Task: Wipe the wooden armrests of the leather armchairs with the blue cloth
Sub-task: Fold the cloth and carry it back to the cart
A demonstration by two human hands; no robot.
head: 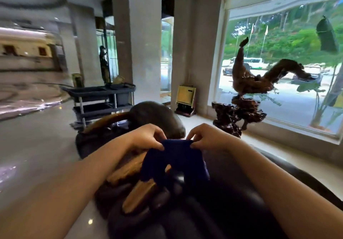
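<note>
head view, looking down over dark leather seating in a marble lobby. left hand (148,136) and right hand (206,136) both pinched on the top edge of the blue cloth (176,160), one at each upper corner, holding it stretched between them in the air. cloth hanging free below the pinches, draped in loose folds over the nearest wooden armrest (139,194) without clearly pressing on it; contact hard to tell through the blur.

judged from the drape: light, limp, no stiffness at all, so liable to bunch or slip if taken by one corner only. better gathered or folded into a pad and gripped across the middle with a flat palm, so pressure spreads along the wood. not fragile, not slippery in itself, though polished wood under it likely lets it glide easily. armrests rigid and glossy, probably needing only modest pressure.

counted: one cloth; two hands, both closed on it; two tan wooden armrest sections showing close below the cloth, a third curved wooden arm (107,122) farther off beside the rounded leather chair back (157,116). at least two armchairs in view, exact number unclear. one grey service cart (104,97) behind them, one carved root sculpture (246,94) by the window. wiping seemingly not yet under way.
</note>
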